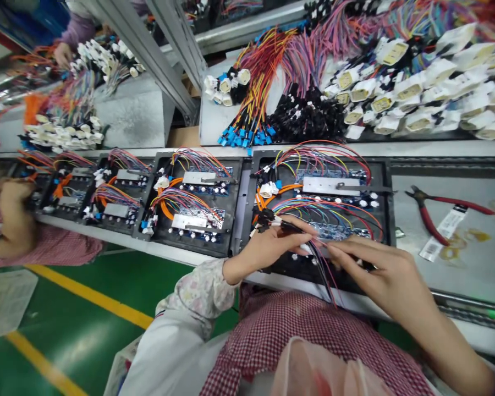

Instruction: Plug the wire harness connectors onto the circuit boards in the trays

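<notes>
Over the near side of a black tray [247, 231], my left hand [272, 245] pinches a bundle of thin black and pink wires [324, 275], whose loose ends hang past the tray's front edge. My right hand [375, 264] meets it from the right, fingertips closed on a pink wire of that bundle. Black connectors [266, 217] stick up just behind my left fingers. Inside the tray lie two blue circuit boards with coloured wires; the far one carries a silver metal plate [332, 186]. My hands partly cover the near board [346, 231].
Red-handled cutters [431, 212] and a white label strip [443, 234] lie right of the tray. More board trays [229, 242] line the conveyor to the left. Behind, a shelf holds wire harnesses with white connectors [408, 91] and blue connectors [245, 135]. A co-worker's arm [16, 214] is at far left.
</notes>
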The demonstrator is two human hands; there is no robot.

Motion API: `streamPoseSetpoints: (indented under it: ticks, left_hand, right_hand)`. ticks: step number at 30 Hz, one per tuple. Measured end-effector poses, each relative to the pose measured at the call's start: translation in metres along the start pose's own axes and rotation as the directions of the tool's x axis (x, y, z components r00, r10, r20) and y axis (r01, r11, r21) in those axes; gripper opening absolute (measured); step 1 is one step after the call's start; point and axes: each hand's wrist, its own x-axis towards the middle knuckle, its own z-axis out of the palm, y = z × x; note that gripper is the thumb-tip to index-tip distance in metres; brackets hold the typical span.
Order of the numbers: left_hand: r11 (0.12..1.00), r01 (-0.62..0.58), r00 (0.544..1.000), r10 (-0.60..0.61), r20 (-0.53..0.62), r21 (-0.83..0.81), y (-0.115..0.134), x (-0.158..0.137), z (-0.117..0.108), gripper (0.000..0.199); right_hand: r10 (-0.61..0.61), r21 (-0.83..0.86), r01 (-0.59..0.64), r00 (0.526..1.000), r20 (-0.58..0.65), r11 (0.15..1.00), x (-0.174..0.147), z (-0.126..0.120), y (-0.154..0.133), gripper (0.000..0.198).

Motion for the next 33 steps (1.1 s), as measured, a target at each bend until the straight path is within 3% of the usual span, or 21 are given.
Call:
streamPoseSetpoints:
  ticks: [3, 7, 11, 16, 24, 33]
  left_hand:
    - [0.999, -0.032, 0.999, 0.032, -0.005, 0.004, 0.001, -0.001, -0.004, 0.019]
    - [0.991, -0.071, 0.997, 0.073, -0.013, 0.112, 0.007, -0.004, -0.011, 0.015]
    - [0.988, -0.115, 0.993, 0.114, 0.013, 0.107, 0.012, -0.003, -0.021, 0.022]
    - [0.976, -0.151, 0.988, 0.154, -0.007, 0.159, 0.007, 0.005, -0.032, 0.024]
    - [0.965, -0.191, 0.973, 0.210, -0.093, 0.179, -0.002, 0.010, -0.032, 0.022]
    - [0.961, -0.201, 0.972, 0.219, -0.080, 0.191, -0.001, 0.012, -0.032, 0.022]
  right_hand:
    - [-0.044, -0.021, 0.044, 0.999, -0.014, 0.999, 0.000, -0.001, -0.001, 0.014]
    - [-0.065, -0.129, 0.072, 0.996, 0.061, 0.989, 0.004, -0.002, 0.000, 0.022]
    - [-0.035, -0.397, -0.016, 0.992, -0.119, 0.918, 0.009, 0.009, 0.007, 0.024]
    - [-0.022, -0.498, -0.026, 0.996, -0.091, 0.867, 0.016, 0.028, 0.018, 0.025]
    - [0.027, -0.529, -0.075, 0.995, -0.098, 0.845, 0.023, 0.036, 0.022, 0.030]
    - [0.035, -0.474, -0.066, 0.997, -0.074, 0.878, 0.024, 0.035, 0.024, 0.026]
